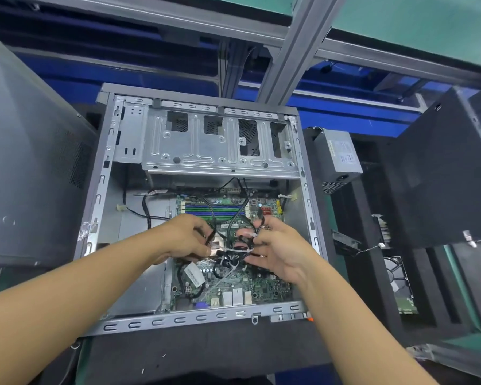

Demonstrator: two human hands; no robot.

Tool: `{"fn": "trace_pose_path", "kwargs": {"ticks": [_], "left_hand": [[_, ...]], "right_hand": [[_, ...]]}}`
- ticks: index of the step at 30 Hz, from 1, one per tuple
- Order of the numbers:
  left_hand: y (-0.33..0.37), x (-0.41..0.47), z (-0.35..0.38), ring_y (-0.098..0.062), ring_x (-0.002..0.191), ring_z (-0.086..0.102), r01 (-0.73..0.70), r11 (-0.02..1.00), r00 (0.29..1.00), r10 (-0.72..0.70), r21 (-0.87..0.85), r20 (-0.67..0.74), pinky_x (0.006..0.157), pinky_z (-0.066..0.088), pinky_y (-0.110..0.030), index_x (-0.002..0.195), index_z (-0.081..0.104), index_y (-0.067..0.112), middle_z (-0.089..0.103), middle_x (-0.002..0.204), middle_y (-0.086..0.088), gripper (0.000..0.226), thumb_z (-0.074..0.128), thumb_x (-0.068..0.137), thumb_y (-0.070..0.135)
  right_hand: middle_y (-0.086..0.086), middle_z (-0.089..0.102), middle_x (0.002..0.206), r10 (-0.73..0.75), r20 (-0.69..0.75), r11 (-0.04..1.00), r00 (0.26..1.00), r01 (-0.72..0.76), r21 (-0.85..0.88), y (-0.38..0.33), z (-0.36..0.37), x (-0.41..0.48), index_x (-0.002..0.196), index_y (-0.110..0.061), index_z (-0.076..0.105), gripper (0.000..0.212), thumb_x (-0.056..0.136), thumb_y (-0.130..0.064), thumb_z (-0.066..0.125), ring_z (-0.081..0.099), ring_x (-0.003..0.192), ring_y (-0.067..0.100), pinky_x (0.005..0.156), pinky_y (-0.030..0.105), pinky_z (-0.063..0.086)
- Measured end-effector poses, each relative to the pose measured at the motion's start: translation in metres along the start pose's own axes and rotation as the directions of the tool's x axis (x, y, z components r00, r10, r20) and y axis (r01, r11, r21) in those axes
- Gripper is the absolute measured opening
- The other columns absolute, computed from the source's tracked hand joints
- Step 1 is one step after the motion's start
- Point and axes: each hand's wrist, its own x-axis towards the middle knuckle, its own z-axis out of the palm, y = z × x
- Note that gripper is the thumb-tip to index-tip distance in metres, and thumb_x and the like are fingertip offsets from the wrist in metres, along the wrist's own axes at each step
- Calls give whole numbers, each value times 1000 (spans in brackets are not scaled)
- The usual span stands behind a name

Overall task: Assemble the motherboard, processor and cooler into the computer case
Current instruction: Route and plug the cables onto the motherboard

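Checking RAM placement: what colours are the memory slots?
The memory slots are blue and green; head view.

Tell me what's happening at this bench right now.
A person is working inside an open computer case lying flat. The motherboard already sits in it. The left hand and right hand both grip a tangle of black cables above the middle of the board. A power supply sits outside, right of the case.

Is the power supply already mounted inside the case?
No, the power supply lies outside the computer case, resting on the black foam to its right.
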Motion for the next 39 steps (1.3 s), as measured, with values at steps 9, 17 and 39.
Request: {"fn": "trace_pose_path", "kwargs": {"ticks": [9,17,39], "left_hand": [[12,-18,-26,-21,83,72,41,930,984,27,-366,178,64,58,-23,114,61,5,73,104,-19,60,84,58,2],[15,-24,-27,-20,89,72,23,894,957,110,-447,268,72,58,-22,115,62,6,74,101,-11,58,80,62,-10],[8,-12,-18,-23,85,72,-38,895,992,89,-444,94,77,61,-28,117,61,6,71,90,-9,38,56,88,-18]], "right_hand": [[6,77,98,-82,-16,994,997,83,71,1,-1,-3,91,-19,44,40,94,19,33,75,95,27,89,49,54],[7,70,79,-154,-19,964,988,154,214,-1,-1,-3,107,-14,48,41,93,21,30,72,87,31,94,57,54],[6,75,103,-327,-114,940,938,335,62,1,1,-4,104,-17,69,24,107,-21,46,69,94,25,84,47,60]]}}
